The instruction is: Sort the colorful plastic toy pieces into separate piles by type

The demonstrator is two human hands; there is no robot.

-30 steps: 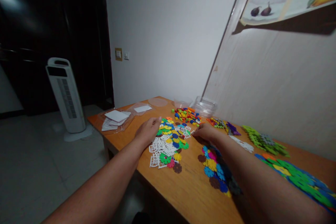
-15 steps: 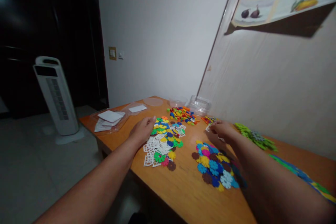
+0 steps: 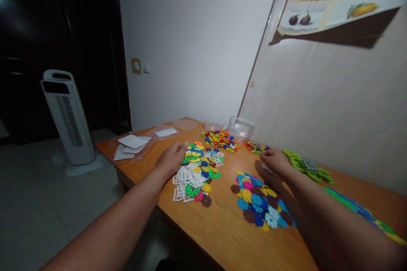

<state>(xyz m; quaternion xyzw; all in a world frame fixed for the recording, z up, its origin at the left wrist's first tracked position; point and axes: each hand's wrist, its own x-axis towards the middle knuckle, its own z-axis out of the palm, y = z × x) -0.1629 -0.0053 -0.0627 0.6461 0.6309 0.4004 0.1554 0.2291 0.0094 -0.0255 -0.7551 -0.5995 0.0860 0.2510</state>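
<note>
My left hand (image 3: 171, 159) rests at the left edge of a mixed pile of white plastic lattice window pieces (image 3: 188, 177) and coloured notched flower discs (image 3: 192, 190). Its back faces me and most of its fingers are hidden, so its grip is unclear. My right hand (image 3: 276, 161) is closed, fingers curled in, over the table's right side; anything inside it is hidden. Just below it lies a white lattice piece (image 3: 269, 170). Nearer to me, left of my right forearm, is a heap of flower discs (image 3: 257, 199) in blue, yellow, brown and pink.
Small coloured blocks (image 3: 221, 139) lie at the back of the wooden table (image 3: 203, 224), before a clear plastic box (image 3: 241, 128). Green pieces (image 3: 307, 166) and small mixed pieces (image 3: 254, 147) lie along the wall. White packets (image 3: 132, 144) are at left; a tower fan (image 3: 68, 116) stands on the floor.
My right hand has shifted a little to the right and curled in; the white piece seen at its fingertips no longer shows there. My left hand stays beside the mixed pile.
</note>
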